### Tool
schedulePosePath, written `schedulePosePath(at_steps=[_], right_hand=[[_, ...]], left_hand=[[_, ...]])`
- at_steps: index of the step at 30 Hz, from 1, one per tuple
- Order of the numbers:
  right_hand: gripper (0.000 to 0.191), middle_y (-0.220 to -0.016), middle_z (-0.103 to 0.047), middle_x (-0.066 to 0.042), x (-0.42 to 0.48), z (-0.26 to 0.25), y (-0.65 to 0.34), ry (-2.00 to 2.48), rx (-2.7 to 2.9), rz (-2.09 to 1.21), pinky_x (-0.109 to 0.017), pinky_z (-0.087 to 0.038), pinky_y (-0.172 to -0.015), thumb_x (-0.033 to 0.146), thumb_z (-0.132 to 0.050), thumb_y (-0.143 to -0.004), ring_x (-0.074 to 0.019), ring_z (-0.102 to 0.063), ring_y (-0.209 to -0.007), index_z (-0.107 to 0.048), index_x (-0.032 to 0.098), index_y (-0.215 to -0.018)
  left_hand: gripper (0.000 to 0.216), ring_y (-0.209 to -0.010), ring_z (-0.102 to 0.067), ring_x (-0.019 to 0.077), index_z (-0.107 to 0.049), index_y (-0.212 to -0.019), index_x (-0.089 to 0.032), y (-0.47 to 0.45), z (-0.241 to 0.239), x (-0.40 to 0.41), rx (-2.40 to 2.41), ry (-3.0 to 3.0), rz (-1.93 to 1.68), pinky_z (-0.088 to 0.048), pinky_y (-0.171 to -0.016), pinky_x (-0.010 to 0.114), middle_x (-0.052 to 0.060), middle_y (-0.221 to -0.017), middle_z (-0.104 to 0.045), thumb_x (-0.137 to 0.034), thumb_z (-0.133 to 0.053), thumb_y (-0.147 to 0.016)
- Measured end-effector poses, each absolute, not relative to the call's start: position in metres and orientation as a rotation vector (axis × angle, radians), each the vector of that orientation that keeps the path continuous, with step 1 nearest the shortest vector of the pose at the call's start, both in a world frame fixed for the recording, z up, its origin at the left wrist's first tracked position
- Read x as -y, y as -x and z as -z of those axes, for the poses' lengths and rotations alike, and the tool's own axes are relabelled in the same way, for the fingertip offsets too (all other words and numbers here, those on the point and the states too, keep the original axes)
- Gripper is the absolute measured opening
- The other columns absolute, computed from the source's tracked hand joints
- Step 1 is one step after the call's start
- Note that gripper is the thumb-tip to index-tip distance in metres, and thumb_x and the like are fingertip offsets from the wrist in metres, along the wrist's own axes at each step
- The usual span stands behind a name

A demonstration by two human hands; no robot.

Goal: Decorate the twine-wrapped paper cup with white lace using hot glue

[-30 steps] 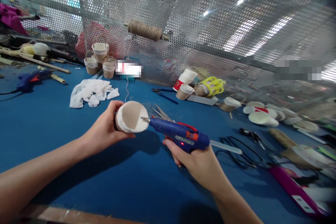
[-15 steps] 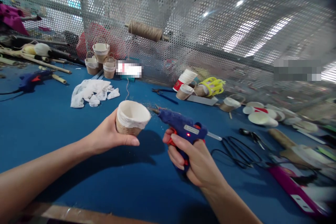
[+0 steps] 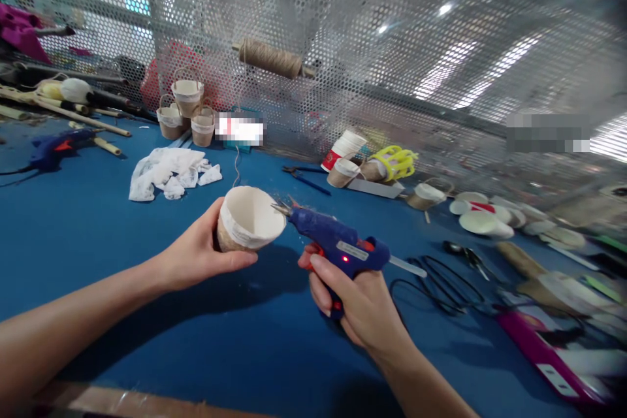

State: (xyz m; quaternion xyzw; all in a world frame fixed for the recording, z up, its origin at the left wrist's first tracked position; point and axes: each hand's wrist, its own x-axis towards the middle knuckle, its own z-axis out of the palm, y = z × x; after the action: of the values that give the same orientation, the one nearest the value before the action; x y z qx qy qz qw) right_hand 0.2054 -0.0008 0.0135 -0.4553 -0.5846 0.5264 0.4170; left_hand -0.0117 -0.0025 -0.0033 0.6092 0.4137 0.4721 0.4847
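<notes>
My left hand [image 3: 208, 245] is wrapped round a paper cup [image 3: 249, 217] covered in brown twine, with white lace-like trim at its rim. The cup tilts to the right, its white inside facing up. In my right hand [image 3: 350, 294] is a blue glue gun [image 3: 333, 235] with a red light lit and a clear glue stick [image 3: 407, 266] jutting from its back. Its metal nozzle is at the right edge of the cup's rim; whether it touches, I cannot tell.
Crumpled white fabric [image 3: 169, 170], small twine-wrapped baskets [image 3: 188, 96] and blue-handled pliers [image 3: 308, 181] lie beyond the cup. A second glue gun [image 3: 61, 147] rests at left. On the right are a black cable [image 3: 448, 284], paper cups [image 3: 482, 222] and a purple power strip [image 3: 533, 356].
The glue gun has moved slightly left and its nozzle is now at the cup's rim. The cup has tipped a little further to the right.
</notes>
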Motion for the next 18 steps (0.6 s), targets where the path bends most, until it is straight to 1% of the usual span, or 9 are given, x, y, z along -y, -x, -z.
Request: schedulePosePath(at_steps=[4,7,9,13,18], right_hand=[[0.023,-0.038,-0.048,0.005,0.003,-0.015,-0.208,1.282,1.666,-1.073,-0.025,-0.04,-0.041,0.038,-0.061,-0.076,-0.0095,-0.044,-0.035,-0.061,0.016,-0.072],[0.022,-0.039,-0.048,0.004,0.006,-0.02,-0.207,1.36,1.701,-1.0,-0.025,-0.04,-0.041,0.037,-0.063,-0.074,-0.0091,-0.043,-0.035,-0.061,0.016,-0.066],[0.022,-0.039,-0.047,0.004,0.007,-0.024,-0.207,1.371,1.7,-0.965,-0.025,-0.039,-0.041,0.036,-0.063,-0.074,-0.009,-0.042,-0.036,-0.061,0.016,-0.066],[0.023,-0.039,-0.046,0.004,0.005,-0.028,-0.213,1.317,1.72,-0.854,-0.027,-0.042,-0.044,0.039,-0.062,-0.075,-0.0112,-0.046,-0.038,-0.062,0.017,-0.067],[0.024,-0.042,-0.052,0.001,-0.003,-0.029,-0.224,1.414,1.805,-0.79,-0.027,-0.042,-0.042,0.039,-0.063,-0.074,-0.0124,-0.048,-0.038,-0.061,0.018,-0.063]], left_hand=[[0.064,-0.101,-0.055,0.0224,-0.038,-0.12,-0.017,0.013,0.006,-0.002,-1.107,-1.577,-1.191,-0.046,-0.088,0.034,0.008,-0.111,-0.056,-0.031,-0.07,-0.066],[0.064,-0.102,-0.054,0.023,-0.038,-0.119,-0.017,0.016,0.004,-0.003,-1.17,-1.658,-1.207,-0.046,-0.087,0.033,0.008,-0.111,-0.055,-0.029,-0.069,-0.065],[0.063,-0.102,-0.054,0.0235,-0.038,-0.118,-0.017,0.018,0.002,-0.003,-1.198,-1.704,-1.188,-0.047,-0.086,0.033,0.008,-0.111,-0.054,-0.028,-0.069,-0.065],[0.059,-0.102,-0.053,0.025,-0.04,-0.117,-0.017,0.021,-0.003,-0.002,-1.254,-1.82,-1.109,-0.046,-0.087,0.034,0.008,-0.11,-0.055,-0.027,-0.068,-0.065],[0.06,-0.102,-0.053,0.0256,-0.041,-0.117,-0.017,0.024,-0.007,-0.002,-1.244,-1.912,-1.027,-0.044,-0.088,0.035,0.008,-0.111,-0.055,-0.028,-0.068,-0.064]])
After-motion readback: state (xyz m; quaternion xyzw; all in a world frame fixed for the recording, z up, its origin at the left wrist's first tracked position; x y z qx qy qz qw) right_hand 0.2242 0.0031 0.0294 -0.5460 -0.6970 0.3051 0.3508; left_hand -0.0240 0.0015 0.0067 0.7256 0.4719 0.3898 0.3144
